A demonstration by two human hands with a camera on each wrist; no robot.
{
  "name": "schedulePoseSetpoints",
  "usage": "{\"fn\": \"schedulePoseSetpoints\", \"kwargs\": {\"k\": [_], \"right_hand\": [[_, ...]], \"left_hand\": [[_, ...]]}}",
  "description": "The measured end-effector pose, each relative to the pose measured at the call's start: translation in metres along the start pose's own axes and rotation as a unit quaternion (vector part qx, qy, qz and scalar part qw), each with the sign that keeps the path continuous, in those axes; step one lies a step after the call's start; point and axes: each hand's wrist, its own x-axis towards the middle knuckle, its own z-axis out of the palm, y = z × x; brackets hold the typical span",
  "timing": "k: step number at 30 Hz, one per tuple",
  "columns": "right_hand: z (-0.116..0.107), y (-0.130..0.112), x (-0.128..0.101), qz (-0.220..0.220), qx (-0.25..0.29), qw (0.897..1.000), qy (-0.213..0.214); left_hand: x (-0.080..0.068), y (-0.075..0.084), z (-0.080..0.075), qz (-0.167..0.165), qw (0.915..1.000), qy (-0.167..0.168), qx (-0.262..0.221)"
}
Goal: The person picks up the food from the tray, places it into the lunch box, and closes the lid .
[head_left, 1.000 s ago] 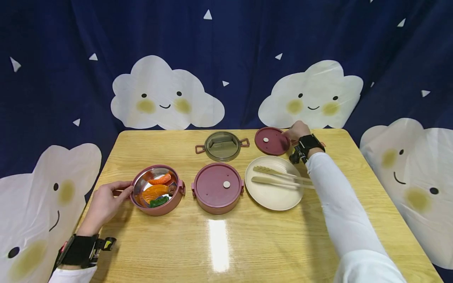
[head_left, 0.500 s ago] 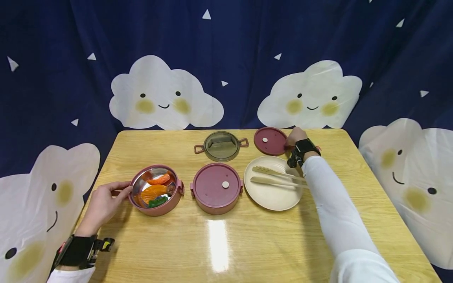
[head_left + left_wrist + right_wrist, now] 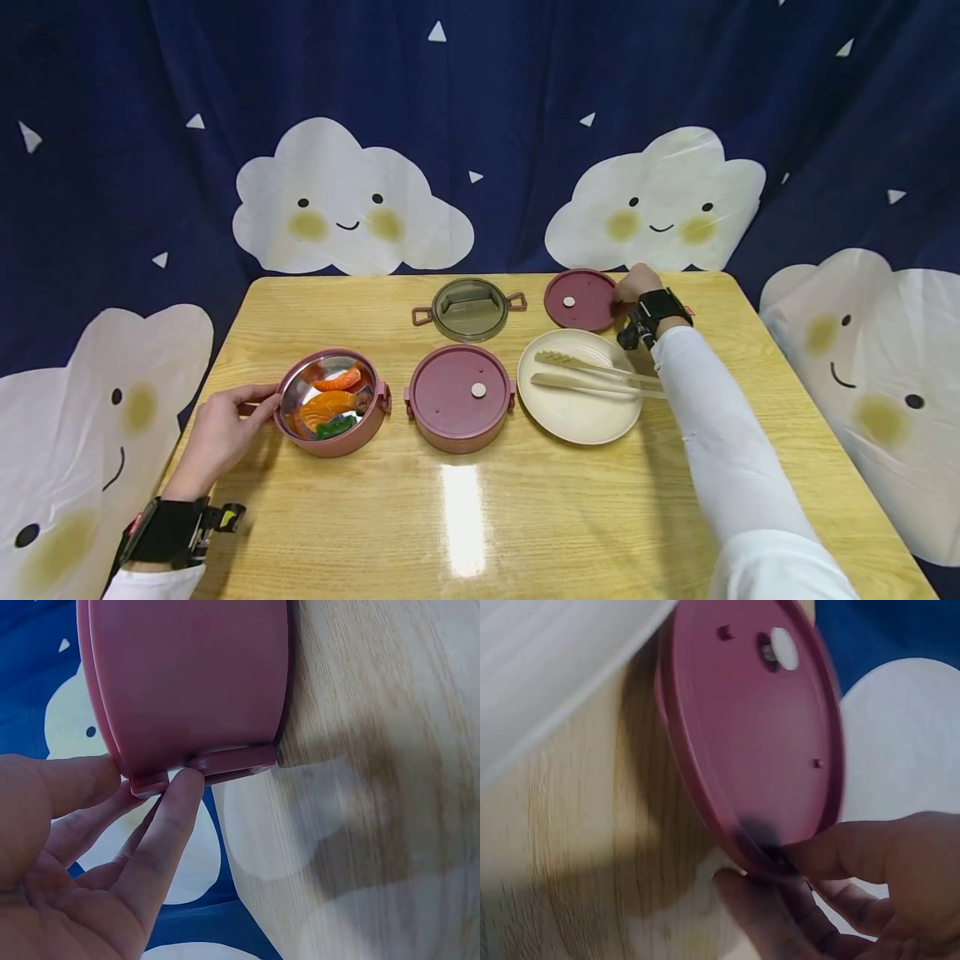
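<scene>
Wooden table [image 3: 555,517], one, blue curtain [image 3: 517,75] behind; clock centred on covered pot [image 3: 442,387], one. Loose lid [image 3: 588,308], one, between 1 and 2 o'clock; right hand [image 3: 637,283] pinching its 3 o'clock edge. Handling, as judged: firm pinch, lid level, clear of plate [image 3: 577,427]. Open pot [image 3: 352,437], one, 9 o'clock; left hand [image 3: 225,429] gripping its handle [image 3: 232,760]. Food pieces [image 3: 322,410] inside: three at least. Plate: one, 3 o'clock. Utensils [image 3: 570,382]: two, across it. Two-handled pan [image 3: 471,312]: one, 12 o'clock.

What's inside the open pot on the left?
In the open pot I see a red-orange curved piece, a bigger orange piece with something brown by its end, and a green piece. Whatever is underneath them is covered, so I can't tell.
</scene>
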Motion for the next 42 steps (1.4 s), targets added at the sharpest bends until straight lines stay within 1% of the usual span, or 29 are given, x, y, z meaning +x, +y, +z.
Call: {"fn": "schedulePoseSetpoints", "kwargs": {"k": [3, 5, 7, 12, 15, 18, 24, 28, 30, 33, 39, 42], "right_hand": [[-0.004, 0.005, -0.001, 0.014, 0.058, 0.998, 0.003], [-0.008, 0.006, -0.004, 0.013, 0.1, 0.995, 0.004], [-0.014, 0.007, -0.008, 0.005, 0.127, 0.992, 0.007], [-0.027, 0.003, -0.017, -0.022, 0.133, 0.99, 0.032], [-0.034, -0.005, -0.022, -0.032, 0.161, 0.986, 0.032], [-0.04, -0.015, -0.027, -0.043, 0.194, 0.98, 0.02], [-0.045, -0.04, -0.038, -0.072, 0.205, 0.976, 0.01], [-0.043, -0.061, -0.053, -0.089, 0.223, 0.971, 0.003], [-0.04, -0.072, -0.061, -0.098, 0.235, 0.967, 0.0], [-0.036, -0.087, -0.072, -0.114, 0.238, 0.965, -0.004], [-0.024, -0.113, -0.088, -0.144, 0.23, 0.962, -0.022], [-0.018, -0.124, -0.094, -0.157, 0.225, 0.961, -0.024]], "left_hand": [[0.001, 0.0, 0.0, 0.003, 1.0, 0.001, -0.002], [0.001, 0.0, 0.0, 0.004, 1.0, 0.0, -0.003], [0.001, 0.0, 0.001, 0.004, 1.0, 0.0, -0.004], [0.001, -0.001, 0.001, 0.004, 1.0, 0.003, -0.001], [0.002, -0.001, 0.001, 0.003, 1.0, 0.005, 0.0], [0.002, -0.001, 0.001, 0.003, 1.0, 0.005, 0.001], [0.001, -0.001, 0.001, 0.004, 1.0, 0.007, 0.001], [0.0, -0.001, 0.001, 0.008, 0.9999, 0.011, 0.0], [-0.001, -0.001, 0.001, 0.01, 0.9999, 0.012, 0.0], [-0.001, -0.001, 0.001, 0.01, 0.9999, 0.013, 0.001], [-0.001, -0.001, 0.001, 0.005, 0.9999, 0.013, 0.006], [-0.001, -0.001, 0.001, 0.007, 0.9999, 0.013, 0.004]]}}
